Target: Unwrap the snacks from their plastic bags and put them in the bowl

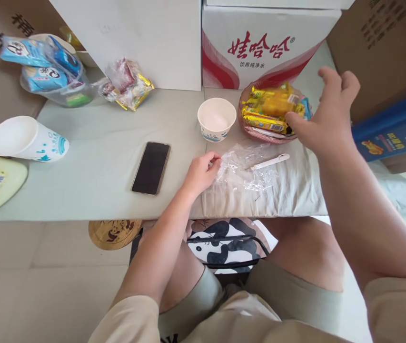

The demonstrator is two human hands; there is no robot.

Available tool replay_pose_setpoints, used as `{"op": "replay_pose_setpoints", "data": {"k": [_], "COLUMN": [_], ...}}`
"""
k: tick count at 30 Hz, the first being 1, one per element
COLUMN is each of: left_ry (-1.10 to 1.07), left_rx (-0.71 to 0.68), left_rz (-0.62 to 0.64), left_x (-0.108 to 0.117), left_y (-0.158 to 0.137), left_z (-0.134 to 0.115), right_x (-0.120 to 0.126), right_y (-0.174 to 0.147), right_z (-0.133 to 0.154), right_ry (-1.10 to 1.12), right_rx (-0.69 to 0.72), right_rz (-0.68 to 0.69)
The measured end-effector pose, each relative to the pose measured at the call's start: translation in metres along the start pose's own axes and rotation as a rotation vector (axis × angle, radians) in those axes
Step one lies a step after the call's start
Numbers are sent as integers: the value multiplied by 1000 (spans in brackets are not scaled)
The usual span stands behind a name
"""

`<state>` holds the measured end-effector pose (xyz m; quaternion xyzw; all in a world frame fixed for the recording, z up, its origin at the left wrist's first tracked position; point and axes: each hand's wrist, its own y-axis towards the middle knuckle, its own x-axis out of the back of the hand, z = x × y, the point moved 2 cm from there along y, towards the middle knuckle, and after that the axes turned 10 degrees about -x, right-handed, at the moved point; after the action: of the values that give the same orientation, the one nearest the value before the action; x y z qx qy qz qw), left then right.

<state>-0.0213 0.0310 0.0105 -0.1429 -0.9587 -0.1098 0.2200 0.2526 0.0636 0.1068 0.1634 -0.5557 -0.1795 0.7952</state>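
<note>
Bright, soft light; faint shadows; right hand point(332, 116) and yellow packet point(277, 103) blurred; edges stretched.

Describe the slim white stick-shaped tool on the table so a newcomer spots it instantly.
Start at the white carton with red lettering, then the round pink basket before it. Nearer the camera lies crumpled clear plastic film, and on that, the slim white tool: narrow, straight and opaque, unlike the see-through film.

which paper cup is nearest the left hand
The middle cup, beside the basket and just beyond the left hand; the left cup is farther off, past the phone.
</note>
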Motion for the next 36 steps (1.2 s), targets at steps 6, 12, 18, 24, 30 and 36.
{"op": "replay_pose_setpoints", "data": {"k": [6,12,18,24,30,36], "left_ry": [19,44,381,538,573,531], "left_rx": [-16,8,-334,-493,-485,-581], "left_rz": [0,-92,-335,149,-299,-294], "left_x": [1,11,25,-1,33,41], "left_y": [-2,1,-12,-29,-23,-42], "left_z": [-1,18,-11,-22,-3,-11], "right_x": [-21,-58,-65,-63,-52,-37], "right_y": [-91,-151,-150,-147,-139,-131], "right_z": [33,24,20,24,11,1], "right_ry": [372,311,290,266,282,468], "right_rx": [222,337,315,317,189,-53], "right_rz": [354,541,421,298,194,-90]}}
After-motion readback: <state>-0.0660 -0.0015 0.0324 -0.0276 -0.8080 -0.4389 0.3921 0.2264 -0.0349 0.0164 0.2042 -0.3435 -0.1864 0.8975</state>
